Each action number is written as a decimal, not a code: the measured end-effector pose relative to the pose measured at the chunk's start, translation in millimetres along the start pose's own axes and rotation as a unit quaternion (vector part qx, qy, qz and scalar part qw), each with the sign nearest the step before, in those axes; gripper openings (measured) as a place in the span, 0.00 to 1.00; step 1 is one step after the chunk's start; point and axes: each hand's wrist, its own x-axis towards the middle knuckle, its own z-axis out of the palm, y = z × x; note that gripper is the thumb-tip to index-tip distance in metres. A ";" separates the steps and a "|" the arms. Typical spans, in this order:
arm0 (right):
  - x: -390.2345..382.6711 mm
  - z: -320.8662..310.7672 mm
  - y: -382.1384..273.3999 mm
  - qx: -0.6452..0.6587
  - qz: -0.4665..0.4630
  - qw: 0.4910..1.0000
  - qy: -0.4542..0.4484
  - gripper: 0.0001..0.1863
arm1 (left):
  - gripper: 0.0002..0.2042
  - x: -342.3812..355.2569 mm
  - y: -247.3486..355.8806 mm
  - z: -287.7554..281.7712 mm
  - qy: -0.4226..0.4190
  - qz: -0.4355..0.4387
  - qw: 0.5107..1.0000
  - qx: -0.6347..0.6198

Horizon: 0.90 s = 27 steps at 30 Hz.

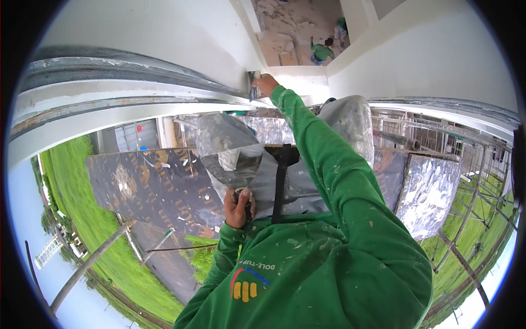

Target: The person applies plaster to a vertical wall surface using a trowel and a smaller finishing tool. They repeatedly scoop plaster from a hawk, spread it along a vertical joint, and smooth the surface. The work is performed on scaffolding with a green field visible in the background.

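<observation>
My left hand (236, 209) is wrapped round the dark handle of a broad putty knife (241, 174), held low in front of my body. A lump of white putty (228, 159) sits on its wide grey blade. With my right arm stretched far forward, my right hand (266, 85) grips a second putty knife (253, 86). Its blade, smeared with white, is at the edge of the white wall (181, 33) on the left of the opening. The second knife's handle is hidden by my fingers.
I am on splattered scaffold boards (159, 189), high above green grass (82, 170). Metal window tracks (131, 68) run along the wall's lower edge. Scaffold pipes (90, 263) rise at both sides. Below, through the opening, a person in green (322, 51) is on a dusty floor.
</observation>
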 end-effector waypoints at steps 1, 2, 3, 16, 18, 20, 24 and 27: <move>-1.7 -1.3 -7.4 0.012 -0.013 1.000 -0.017 0.14 | 0.08 0.8 0.5 -0.1 -0.005 -0.001 1.000 0.002; -4.5 -2.6 -13.9 0.024 -0.025 0.999 -0.035 0.13 | 0.08 1.8 0.9 0.2 -0.007 0.000 1.000 -0.001; -10.2 -6.7 -18.4 0.086 0.007 0.996 -0.029 0.13 | 0.08 2.8 1.3 0.7 -0.009 0.002 1.000 -0.002; -152.7 -2.5 -222.9 0.136 -0.115 0.979 -0.096 0.15 | 0.09 2.5 -2.4 -3.0 -0.039 -0.002 0.999 0.006; -176.3 2.1 -257.6 0.122 -0.132 0.979 -0.094 0.14 | 0.09 2.7 -1.3 -2.3 -0.037 0.008 0.999 0.013; -192.9 0.3 -283.8 0.115 -0.159 0.975 -0.104 0.15 | 0.09 2.3 -0.4 -1.2 -0.042 0.012 0.999 0.015; -240.2 1.2 -349.3 -0.059 -0.205 0.966 -0.147 0.10 | 0.09 2.0 0.3 -3.8 -0.055 0.007 0.998 -0.010; -252.7 -7.3 -367.8 -0.357 -0.462 0.806 -0.099 0.11 | 0.08 3.9 14.8 1.1 -0.092 0.012 0.995 -0.043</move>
